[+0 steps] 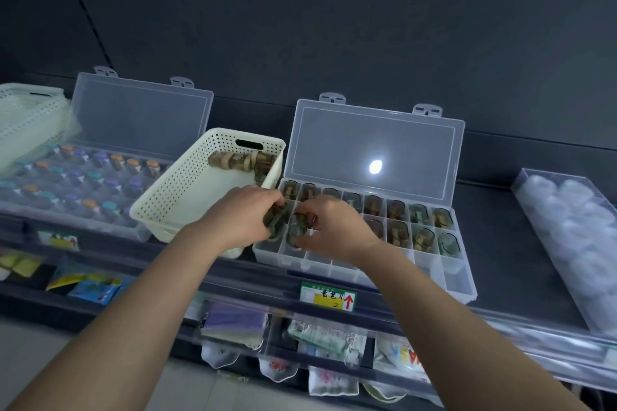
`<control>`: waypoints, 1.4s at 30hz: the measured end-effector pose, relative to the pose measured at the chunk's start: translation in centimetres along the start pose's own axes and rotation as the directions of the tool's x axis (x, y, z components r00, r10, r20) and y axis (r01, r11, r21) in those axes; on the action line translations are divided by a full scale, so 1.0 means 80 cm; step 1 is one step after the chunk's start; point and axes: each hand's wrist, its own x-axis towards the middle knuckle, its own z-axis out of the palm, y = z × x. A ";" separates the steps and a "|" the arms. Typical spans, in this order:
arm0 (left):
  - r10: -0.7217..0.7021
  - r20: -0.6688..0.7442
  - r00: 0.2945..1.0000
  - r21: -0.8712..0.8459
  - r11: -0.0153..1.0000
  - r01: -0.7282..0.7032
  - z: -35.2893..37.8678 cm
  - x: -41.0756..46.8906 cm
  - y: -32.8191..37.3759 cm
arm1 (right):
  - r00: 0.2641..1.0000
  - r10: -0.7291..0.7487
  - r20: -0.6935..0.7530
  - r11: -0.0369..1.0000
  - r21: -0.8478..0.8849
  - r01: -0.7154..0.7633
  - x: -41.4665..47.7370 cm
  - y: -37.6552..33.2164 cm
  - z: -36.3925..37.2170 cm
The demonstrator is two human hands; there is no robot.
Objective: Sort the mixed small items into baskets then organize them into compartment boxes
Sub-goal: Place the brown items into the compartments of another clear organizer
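The open clear box (pixel 460 284) sat at three o'clock from the white basket (pixel 173 197). At the box's nine o'clock end, the left hand (pixel 243 213) gripped a few small jars (pixel 275 215); the right hand (pixel 337 227) pinched another jar (pixel 295 228) in a compartment.

Dark grey wall (pixel 334 27) behind shelf (pixel 521 243)

Shelf tag (pixel 327 296): fixed on the shelf's front edge, just below the compartment box (pixel 454 280).
Tag top strip: green, its small print too fine to read.
Tag white field: dark handwritten characters, too blurred to read.
Tag yellow band: a handwritten "2".
Tag right end: a red arrow (pixel 349 301) pointing up.
Packet (pixel 405 357) on the lower tier: large red letters, one seemingly an "A".
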 end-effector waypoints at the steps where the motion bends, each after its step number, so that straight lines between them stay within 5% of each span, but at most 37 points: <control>1: 0.010 -0.003 1.000 0.033 0.999 -0.010 -0.001 0.002 0.000 | 1.000 0.021 0.018 1.000 -0.019 -0.020 0.002 -0.002 0.002; 11: 0.122 0.130 0.984 0.171 0.975 -0.144 -0.004 0.013 -0.014 | 0.983 0.117 0.143 0.973 -0.216 -0.084 0.019 -0.002 0.018; 20: 0.186 0.049 0.981 0.320 0.928 -0.192 0.022 0.014 -0.012 | 0.970 0.134 0.204 0.952 -0.298 -0.068 0.027 -0.003 0.022; 42: 0.094 0.138 0.986 0.286 0.949 -0.131 0.018 0.002 -0.008 | 0.992 0.055 0.113 0.952 -0.307 -0.017 0.020 0.001 0.028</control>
